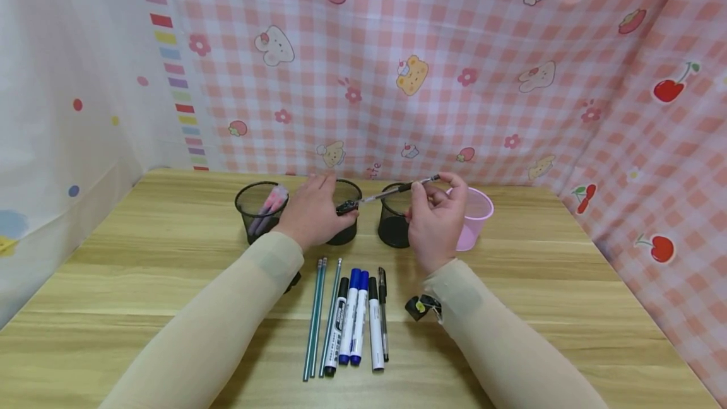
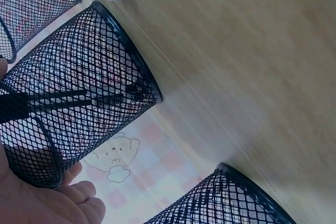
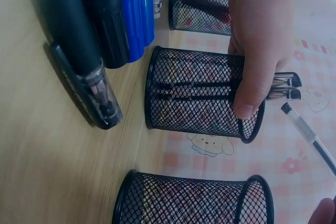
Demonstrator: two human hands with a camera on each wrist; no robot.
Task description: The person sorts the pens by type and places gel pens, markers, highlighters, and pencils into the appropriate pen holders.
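My left hand point(image 1: 312, 210) grips a black mesh pen cup point(image 1: 342, 235) near its rim. In the right wrist view its thumb point(image 3: 254, 85) lies along the near side; fingers point(image 2: 86, 203) show behind the mesh in the left wrist view. Two black pens point(image 3: 286, 94) stand in this cup, their clear ends above the rim. My right hand point(image 1: 437, 219) pinches a clear gel pen with a black grip point(image 1: 404, 187) by one end. It lies slantwise in the air, its other end pointing left, close to the ends of the standing pens.
Left of the gripped cup stands another black mesh cup point(image 1: 248, 213) with pink-topped pens point(image 1: 274, 202). To its right are a third black cup point(image 1: 394, 233) and a pink cup point(image 1: 470, 232). Pencils point(image 1: 314, 327), markers point(image 1: 352, 314) and a black pen point(image 1: 383, 308) lie in front.
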